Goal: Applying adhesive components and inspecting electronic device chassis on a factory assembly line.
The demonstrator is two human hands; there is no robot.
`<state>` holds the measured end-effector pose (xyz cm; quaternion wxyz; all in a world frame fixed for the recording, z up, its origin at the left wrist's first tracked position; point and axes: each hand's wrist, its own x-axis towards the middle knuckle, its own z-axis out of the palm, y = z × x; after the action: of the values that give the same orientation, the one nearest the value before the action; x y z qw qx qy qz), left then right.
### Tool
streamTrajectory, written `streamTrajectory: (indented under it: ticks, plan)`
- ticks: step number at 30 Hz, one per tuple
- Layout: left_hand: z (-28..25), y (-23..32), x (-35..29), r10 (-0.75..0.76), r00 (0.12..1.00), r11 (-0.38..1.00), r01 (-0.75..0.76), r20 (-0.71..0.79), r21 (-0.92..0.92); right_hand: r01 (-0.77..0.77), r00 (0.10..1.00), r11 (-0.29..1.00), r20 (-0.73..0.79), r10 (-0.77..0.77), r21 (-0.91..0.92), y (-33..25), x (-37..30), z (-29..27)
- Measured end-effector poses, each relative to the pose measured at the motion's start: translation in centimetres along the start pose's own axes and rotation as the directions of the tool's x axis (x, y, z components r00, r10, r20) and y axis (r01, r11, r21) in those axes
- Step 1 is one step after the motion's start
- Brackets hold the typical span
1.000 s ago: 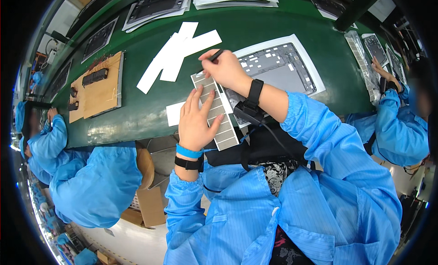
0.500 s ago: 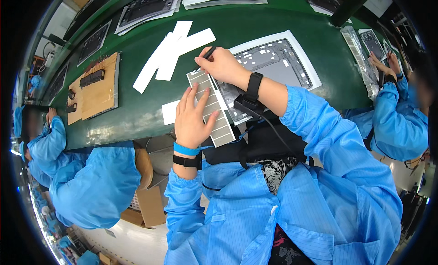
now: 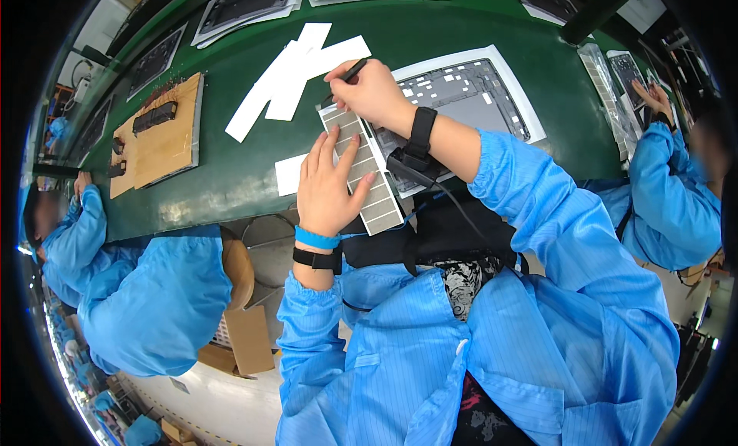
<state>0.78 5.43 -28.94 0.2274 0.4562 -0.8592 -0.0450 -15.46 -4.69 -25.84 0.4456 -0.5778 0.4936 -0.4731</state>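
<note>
Hands were both at work on a long sheet of grey adhesive strips (image 3: 365,169) lying at the near edge of the green bench (image 3: 231,169), its far end by the white-framed tray and its near end overhanging the bench edge toward the person. Left hand (image 3: 329,189) lay flat and open on the sheet, fingers spread, palm pressing it down; a blue band and a black strap sat on that wrist. Right hand (image 3: 373,92) was closed round a slim black tool (image 3: 347,73), held pen-fashion, with its tip at the sheet's far end; whether the tip touched a strip could not be told. A black wrist strap (image 3: 419,135) with a cord ran from the right wrist. Just beyond the sheet, under the right forearm, sat the white-framed tray (image 3: 492,62) with a dark panel inside bearing small pale patches. Several white paper strips (image 3: 296,77) lay fanned and overlapping to the left of the right hand, and one small white piece (image 3: 286,175) lay just beside the left hand. Further left, a brown board (image 3: 165,142) carried a black block. A neighbouring worker in blue (image 3: 146,292) sat at the left, another (image 3: 676,192) at the right with a hand up on the bench.
</note>
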Motion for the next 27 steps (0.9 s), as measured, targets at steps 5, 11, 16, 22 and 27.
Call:
streamTrajectory:
  ticks: [5,11,16,22,27]
  plan:
    - [-0.2,0.2,-0.1,-0.022,1.000,1.000,0.022,-0.004,-0.015,0.079,0.990,0.966,-0.135,-0.047,0.246,-1.0,-0.8,-3.6]
    - [-1.1,-0.5,0.8,-0.062,0.997,0.997,0.063,0.048,-0.032,-0.132,0.991,0.989,0.001,0.133,0.072,0.3,-6.7,-8.0]
    - [-2.2,3.7,-0.2,-0.128,0.989,0.992,0.129,-0.076,-0.004,-0.117,0.990,0.993,0.071,0.118,-0.018,-0.6,-11.1,-8.1]
    - [-0.2,6.5,-1.8,-0.151,0.988,0.987,0.151,-0.007,-0.062,-0.110,0.993,0.994,0.042,0.111,-0.023,1.1,-12.7,-7.2]
    - [0.2,6.8,-1.8,-0.138,0.990,0.990,0.138,0.013,-0.033,-0.116,0.992,0.992,0.049,0.118,-0.042,0.8,-13.0,-7.2]
